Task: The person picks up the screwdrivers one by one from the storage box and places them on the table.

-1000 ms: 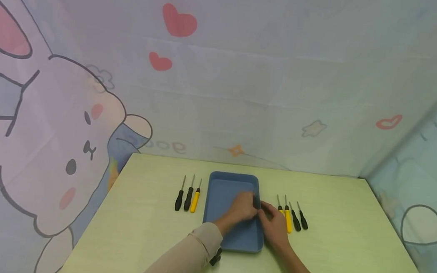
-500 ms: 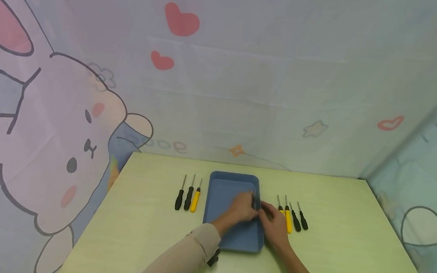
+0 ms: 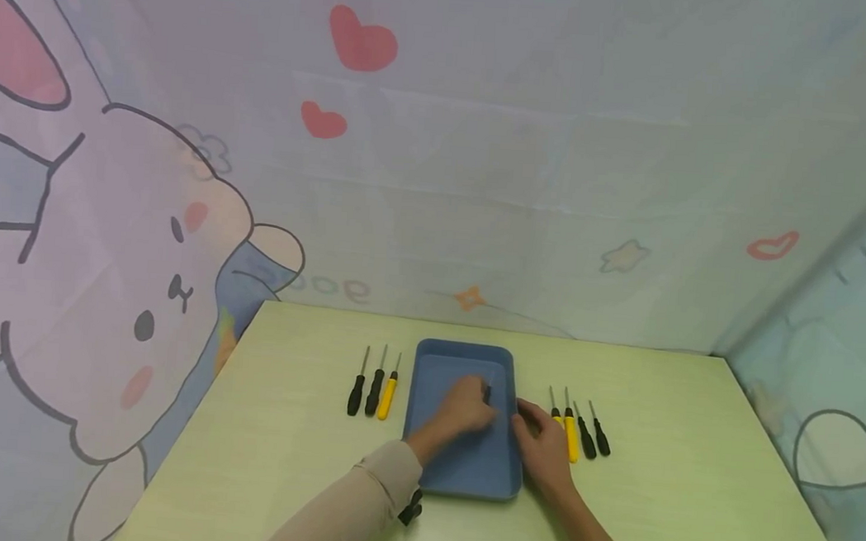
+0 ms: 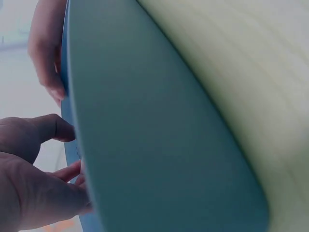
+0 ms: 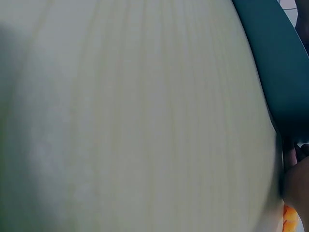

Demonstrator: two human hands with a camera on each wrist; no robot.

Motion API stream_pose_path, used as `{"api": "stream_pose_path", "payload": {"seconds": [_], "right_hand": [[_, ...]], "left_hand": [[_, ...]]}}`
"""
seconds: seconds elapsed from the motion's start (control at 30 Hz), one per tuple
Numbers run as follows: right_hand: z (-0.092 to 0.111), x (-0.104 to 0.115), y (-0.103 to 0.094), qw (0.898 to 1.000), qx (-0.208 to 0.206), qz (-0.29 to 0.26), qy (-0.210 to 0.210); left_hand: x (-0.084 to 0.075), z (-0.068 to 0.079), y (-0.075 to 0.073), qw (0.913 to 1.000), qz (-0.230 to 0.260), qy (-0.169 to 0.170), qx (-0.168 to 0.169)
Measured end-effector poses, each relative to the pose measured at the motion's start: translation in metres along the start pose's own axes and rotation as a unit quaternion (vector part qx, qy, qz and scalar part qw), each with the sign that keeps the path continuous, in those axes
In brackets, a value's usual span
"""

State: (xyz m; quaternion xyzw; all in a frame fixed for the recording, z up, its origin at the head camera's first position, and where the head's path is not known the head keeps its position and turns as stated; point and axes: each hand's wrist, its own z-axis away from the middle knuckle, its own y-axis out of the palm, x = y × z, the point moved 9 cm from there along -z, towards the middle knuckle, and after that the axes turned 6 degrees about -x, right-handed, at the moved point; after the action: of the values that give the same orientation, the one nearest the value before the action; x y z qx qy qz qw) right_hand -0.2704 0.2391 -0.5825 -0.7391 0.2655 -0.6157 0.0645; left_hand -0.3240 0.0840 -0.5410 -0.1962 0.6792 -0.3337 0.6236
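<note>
A blue rectangular tray [image 3: 458,471] lies on the table. Over its inside, my left hand [image 3: 464,405] holds a black screwdriver [image 3: 487,393], mostly hidden by the fingers. My right hand [image 3: 544,447] grips the tray's right rim, its thumb overlapping the edge and its fingers along the outer wall. In the left wrist view, the near tray wall [image 4: 154,121] hides part of the left hand [image 4: 29,193]; the right hand [image 4: 47,53] shows at the far rim. The right wrist view catches the right hand [image 5: 299,188] beside the tray wall [image 5: 280,72].
Left of the tray lie two black screwdrivers [image 3: 374,391] and a yellow one [image 3: 388,396]. To its right, close by my right hand, are yellow screwdrivers [image 3: 570,432] and black ones [image 3: 601,438]. A printed cloth wall [image 3: 483,182] rises behind the table [image 3: 688,485].
My left hand has moved left from the tray's right wall toward its middle, carrying the black screwdriver. The right hand stays at the rim.
</note>
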Motion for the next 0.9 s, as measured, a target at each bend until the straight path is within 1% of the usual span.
{"api": "stream_pose_path", "payload": {"seconds": [0.13,0.37,0.47,0.7,0.9], "right_hand": [[0.0,-0.001,0.0,1.0,0.003,-0.003,0.007],[-0.001,-0.001,0.0,1.0,0.004,-0.007,0.011],[-0.001,-0.001,0.001,1.0,0.005,-0.012,0.013],[0.0,-0.003,0.001,1.0,0.004,-0.013,0.014],[-0.001,-0.003,0.0,1.0,0.0,-0.012,0.011]], "left_hand": [[0.003,0.0,-0.006,0.9999,0.009,-0.01,0.004],[0.004,0.002,-0.017,0.9977,0.063,-0.024,0.003],[0.004,0.003,-0.022,0.9968,0.076,-0.025,0.003],[0.002,0.005,-0.031,0.9965,0.081,-0.021,0.003],[-0.001,0.006,-0.039,0.9955,0.093,-0.016,-0.005]]}}
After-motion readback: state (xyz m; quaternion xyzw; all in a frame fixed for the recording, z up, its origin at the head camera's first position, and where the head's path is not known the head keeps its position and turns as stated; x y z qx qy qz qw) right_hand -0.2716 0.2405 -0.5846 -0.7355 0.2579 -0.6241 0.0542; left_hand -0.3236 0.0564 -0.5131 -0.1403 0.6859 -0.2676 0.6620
